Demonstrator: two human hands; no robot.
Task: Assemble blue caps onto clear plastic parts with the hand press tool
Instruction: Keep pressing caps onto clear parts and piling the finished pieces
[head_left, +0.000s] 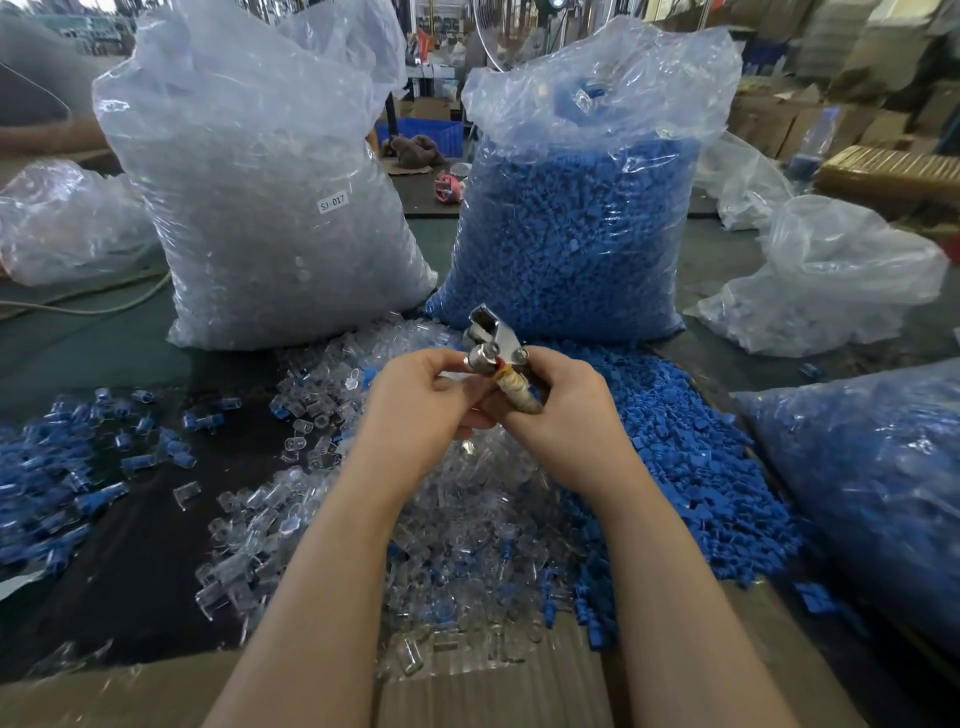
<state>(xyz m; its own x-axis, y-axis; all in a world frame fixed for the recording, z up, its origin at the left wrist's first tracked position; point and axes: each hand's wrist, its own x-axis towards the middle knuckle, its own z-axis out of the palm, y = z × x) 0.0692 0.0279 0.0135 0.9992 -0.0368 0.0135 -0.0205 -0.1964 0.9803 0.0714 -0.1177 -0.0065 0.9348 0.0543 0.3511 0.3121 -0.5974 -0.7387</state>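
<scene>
Warehouse clutter backs a table (130, 364) where the right hand (563, 415) grips the hand press tool (493, 345), long axis pointing far-left, while the left hand (415, 410) pinches at its head, both above near piles of clear plastic parts (467, 545) and blue caps (675, 467).

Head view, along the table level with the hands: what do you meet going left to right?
Scattered assembled blue-and-clear parts → loose clear plastic parts → left hand → hand press tool → right hand → blue caps pile → bag of blue parts.
</scene>
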